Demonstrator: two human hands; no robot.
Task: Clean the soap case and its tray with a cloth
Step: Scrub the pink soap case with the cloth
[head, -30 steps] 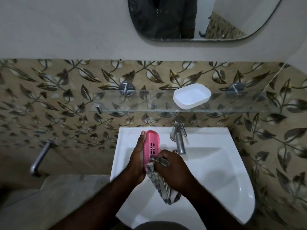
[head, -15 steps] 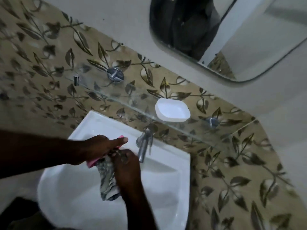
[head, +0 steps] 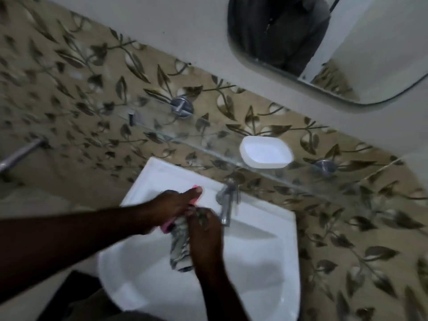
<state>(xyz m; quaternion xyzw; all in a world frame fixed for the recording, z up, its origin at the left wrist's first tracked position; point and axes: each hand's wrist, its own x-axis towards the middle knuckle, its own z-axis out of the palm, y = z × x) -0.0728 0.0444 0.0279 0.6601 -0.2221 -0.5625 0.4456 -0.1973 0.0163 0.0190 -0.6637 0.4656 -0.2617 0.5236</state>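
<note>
A white sink occupies the lower centre of the frame, below a glass shelf on the leaf-patterned wall. Your left hand grips the pink soap tray over the basin; your right hand presses the patterned cloth against it. The white soap case sits on the shelf, centre right.

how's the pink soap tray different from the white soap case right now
The pink plastic soap tray is held in the left hand over the white ceramic basin; the white oval plastic soap case rests untouched on the glass shelf. The pink tray is mostly hidden by hands and the patterned cloth in the right hand; the white case is in full view, open side up. Both look like plastic.
</note>
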